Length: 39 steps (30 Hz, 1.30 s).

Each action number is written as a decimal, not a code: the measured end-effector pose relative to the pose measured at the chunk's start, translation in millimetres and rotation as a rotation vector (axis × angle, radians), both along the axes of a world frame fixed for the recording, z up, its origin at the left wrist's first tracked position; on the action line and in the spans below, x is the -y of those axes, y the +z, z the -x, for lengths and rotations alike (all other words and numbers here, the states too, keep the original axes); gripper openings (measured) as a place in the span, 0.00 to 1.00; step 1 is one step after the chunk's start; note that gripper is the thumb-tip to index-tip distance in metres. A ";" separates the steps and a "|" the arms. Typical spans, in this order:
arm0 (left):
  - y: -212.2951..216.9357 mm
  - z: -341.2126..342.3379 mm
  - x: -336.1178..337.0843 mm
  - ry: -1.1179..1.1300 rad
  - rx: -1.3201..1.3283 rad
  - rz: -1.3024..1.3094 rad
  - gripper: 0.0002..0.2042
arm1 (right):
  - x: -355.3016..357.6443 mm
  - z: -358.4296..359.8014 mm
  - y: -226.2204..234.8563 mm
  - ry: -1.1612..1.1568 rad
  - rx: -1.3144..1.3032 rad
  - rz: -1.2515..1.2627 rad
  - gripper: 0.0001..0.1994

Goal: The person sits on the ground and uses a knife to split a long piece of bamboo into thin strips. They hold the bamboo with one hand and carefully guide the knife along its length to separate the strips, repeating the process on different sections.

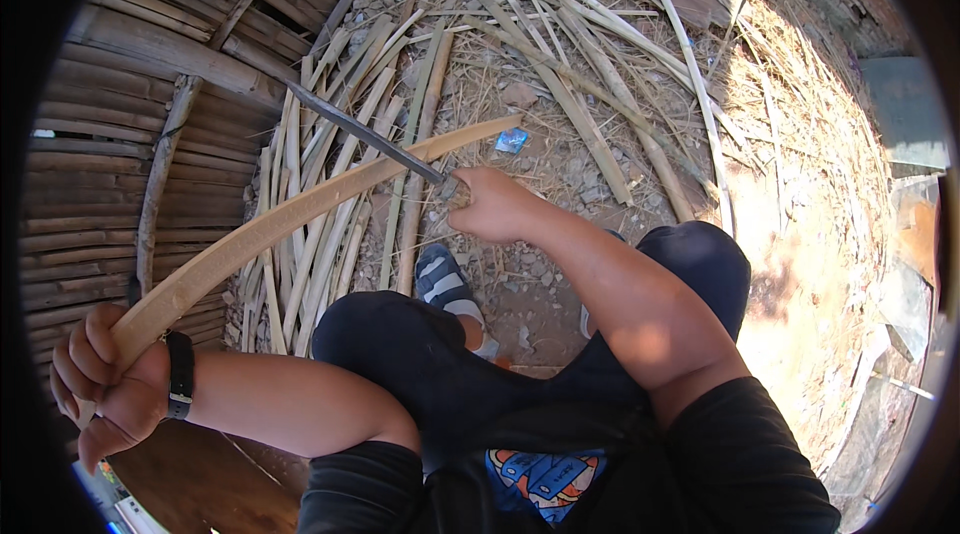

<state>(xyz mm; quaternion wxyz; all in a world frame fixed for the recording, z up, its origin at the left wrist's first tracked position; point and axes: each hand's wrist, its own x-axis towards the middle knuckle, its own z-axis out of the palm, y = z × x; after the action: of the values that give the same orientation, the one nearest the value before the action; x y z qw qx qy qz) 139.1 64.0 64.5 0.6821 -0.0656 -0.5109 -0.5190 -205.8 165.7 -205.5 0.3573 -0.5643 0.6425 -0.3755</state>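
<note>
My left hand (112,374), with a dark watch on its wrist, is wrapped round the near end of a long, pale split bamboo strip (285,217). From there the strip slants away to the right, slightly bowed, its far end lying over the littered ground. My right hand (490,206) is closed round the handle of a long knife with a narrow dark blade (350,124). The blade points up and left and crosses over the strip near its far end. Whether its edge touches the strip I cannot tell.
Several split bamboo strips (345,169) lie heaped ahead and to the left, beside a bamboo slat wall (110,134). Thin shavings (785,64) cover the ground to the right. A small blue wrapper (511,141) lies beyond my right hand. My sandalled foot (440,276) is close below.
</note>
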 end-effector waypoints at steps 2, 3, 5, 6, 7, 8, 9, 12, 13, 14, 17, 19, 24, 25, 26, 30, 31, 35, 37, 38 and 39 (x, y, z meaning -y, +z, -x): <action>-2.6 -0.3 -0.3 -0.002 -0.006 -0.015 0.22 | 3.1 9.2 -15.6 -0.068 -0.073 -0.021 0.21; -3.6 -1.4 -0.5 0.000 -0.005 -0.021 0.22 | 4.0 17.3 -19.1 -0.081 -0.013 -0.165 0.22; -3.6 -3.8 2.7 0.003 0.001 -0.028 0.23 | 3.7 32.9 -21.8 -0.114 0.107 -0.454 0.25; -3.4 -2.8 3.1 0.010 0.005 -0.031 0.23 | 4.3 31.9 -18.4 -0.091 0.095 -0.444 0.25; -2.7 -2.0 2.7 0.022 0.008 -0.029 0.23 | 4.4 30.8 -15.0 -0.068 0.083 -0.433 0.25; -1.5 -1.3 2.1 0.040 0.011 -0.028 0.23 | 4.5 29.1 -11.7 -0.045 0.071 -0.422 0.25; -1.6 1.1 1.3 0.056 0.012 -0.030 0.23 | 2.9 23.6 -8.6 -0.026 0.074 -0.322 0.24; 0.0 8.1 1.3 0.082 0.010 -0.034 0.23 | 2.5 10.9 -6.7 -0.012 0.079 -0.140 0.22; 1.4 6.4 2.9 0.070 0.011 -0.034 0.24 | 3.2 10.4 -10.9 -0.031 0.084 -0.159 0.22; 1.1 5.4 3.8 0.078 0.012 -0.047 0.24 | 3.3 11.2 -14.3 -0.051 0.088 -0.178 0.22; -0.4 5.3 4.5 0.148 0.015 -0.098 0.24 | 2.1 21.3 -14.6 -0.113 0.108 -0.434 0.25; -0.8 11.1 5.8 0.200 0.011 -0.122 0.24 | 2.4 20.0 -21.8 -0.092 -0.003 -0.359 0.25; 2.4 19.8 3.4 0.212 0.027 -0.143 0.23 | 1.3 -3.1 -10.0 -0.025 -0.031 -0.146 0.26; 3.3 19.7 3.7 0.206 0.025 -0.158 0.22 | 1.2 -3.5 -11.0 -0.030 -0.023 -0.133 0.25; 3.6 19.6 3.8 0.199 0.023 -0.174 0.22 | 0.8 -3.7 -12.0 -0.035 -0.015 -0.119 0.24; 1.1 17.8 5.3 0.278 0.046 -0.186 0.21 | 0.5 9.3 -14.9 -0.068 -0.022 -0.238 0.24; 1.6 13.6 6.1 0.256 0.042 -0.186 0.21 | 1.5 7.2 -9.7 -0.043 0.004 -0.270 0.23; 3.6 9.0 9.3 0.162 0.059 -0.163 0.21 | -0.1 -2.4 0.4 0.046 -0.008 -0.150 0.26; 2.7 20.9 5.5 0.212 0.054 -0.164 0.21 | -0.9 3.3 -15.8 -0.040 -0.076 -0.136 0.25; 2.0 26.1 4.4 0.236 0.052 -0.165 0.21 | -1.6 8.3 -25.6 -0.084 -0.111 -0.129 0.24; 2.0 24.9 3.3 0.278 0.051 -0.174 0.21 | -0.7 10.2 -22.2 -0.081 -0.071 -0.206 0.25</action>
<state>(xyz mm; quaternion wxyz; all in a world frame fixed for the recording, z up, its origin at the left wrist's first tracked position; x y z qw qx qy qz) 114.2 60.7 66.6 0.7373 0.0780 -0.4852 -0.4635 -216.0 166.3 -227.7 0.3749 -0.5114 0.7121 -0.3015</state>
